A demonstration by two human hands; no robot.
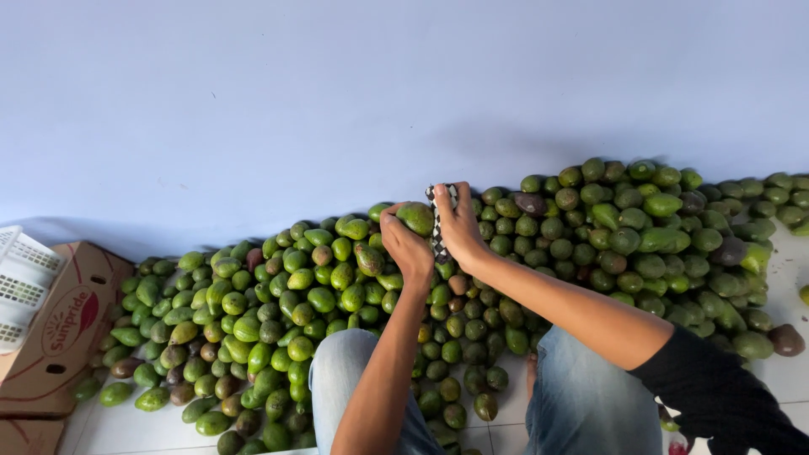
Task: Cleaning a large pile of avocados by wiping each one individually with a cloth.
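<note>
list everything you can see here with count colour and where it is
avocado in hand: one, green, gripped by the left hand
checkered cloth: one, black and white, in the right hand, against the avocado
avocado pile: too many to count, mostly green, some dark brown, on the floor along the wall
cardboard boxes: two, brown, far left
plastic crate: one, white, on the upper box
wall: pale blue
tiled floor: white
jeans: blue, knees at bottom
left hand: holds the avocado
right hand: holds the cloth
</note>
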